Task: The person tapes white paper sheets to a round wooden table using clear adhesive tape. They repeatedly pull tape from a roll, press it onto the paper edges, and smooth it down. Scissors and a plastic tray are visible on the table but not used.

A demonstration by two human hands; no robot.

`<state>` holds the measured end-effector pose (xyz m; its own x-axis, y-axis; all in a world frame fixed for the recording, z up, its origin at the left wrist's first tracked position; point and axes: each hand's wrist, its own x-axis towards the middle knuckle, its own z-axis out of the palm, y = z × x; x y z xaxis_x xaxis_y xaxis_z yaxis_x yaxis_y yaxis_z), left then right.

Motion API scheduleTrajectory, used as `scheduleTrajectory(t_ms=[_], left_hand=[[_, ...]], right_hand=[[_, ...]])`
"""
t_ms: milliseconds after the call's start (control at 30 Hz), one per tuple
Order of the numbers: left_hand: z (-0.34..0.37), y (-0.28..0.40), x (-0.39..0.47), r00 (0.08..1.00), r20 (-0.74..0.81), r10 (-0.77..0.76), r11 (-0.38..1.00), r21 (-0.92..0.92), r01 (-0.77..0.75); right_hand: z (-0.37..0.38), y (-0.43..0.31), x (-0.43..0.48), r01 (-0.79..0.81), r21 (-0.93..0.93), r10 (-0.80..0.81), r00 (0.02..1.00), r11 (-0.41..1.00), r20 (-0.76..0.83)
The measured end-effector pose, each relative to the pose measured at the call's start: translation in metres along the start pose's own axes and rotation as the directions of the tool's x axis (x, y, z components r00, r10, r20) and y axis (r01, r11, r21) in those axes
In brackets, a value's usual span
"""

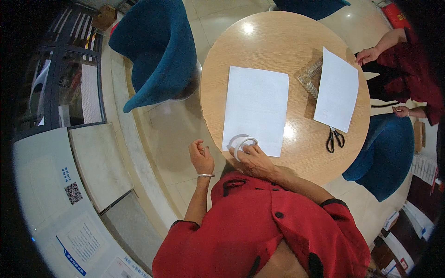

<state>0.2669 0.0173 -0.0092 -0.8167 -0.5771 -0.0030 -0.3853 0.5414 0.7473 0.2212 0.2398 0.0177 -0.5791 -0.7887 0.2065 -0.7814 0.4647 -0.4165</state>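
My right hand grips a white ring-shaped roll, apparently tape, over the lower edge of a white sheet of paper. That paper lies flat on a round wooden table; whether it is one sheet or a stack I cannot tell. Off the table's near left edge, my left hand hangs with loosely bent fingers and nothing in them; a bracelet circles its wrist. To the right, another white sheet rests partly over a clear textured glass or plastic piece. Black-handled scissors stick out below it, blades mostly hidden.
Another person's hand is at the table's right edge, the other hand lower down. Blue chairs stand at the left, right and far side. A printed board fills the lower left.
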Motion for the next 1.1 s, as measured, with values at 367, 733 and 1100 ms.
scheduleTrajectory(t_ms=[367, 733, 1100], left_hand=[[0.016, 0.008, -0.014, 0.995, 0.035, -0.095, 0.966, -0.239, 0.101], [0.013, 0.124, -0.016, 0.787, 0.325, 0.524, 0.838, -0.359, -0.41], [0.018, 0.135, -0.022, 0.767, 0.318, 0.557, 0.816, -0.378, -0.437]], right_hand=[[-0.006, 0.008, -0.01, -0.23, 0.388, 0.219, 0.973, 0.893, 0.072], [-0.052, 0.01, -0.017, -0.525, 0.81, 0.538, 0.776, 0.263, 0.328], [-0.086, 0.012, -0.017, -0.559, 0.754, 0.488, 0.793, 0.345, 0.365]])
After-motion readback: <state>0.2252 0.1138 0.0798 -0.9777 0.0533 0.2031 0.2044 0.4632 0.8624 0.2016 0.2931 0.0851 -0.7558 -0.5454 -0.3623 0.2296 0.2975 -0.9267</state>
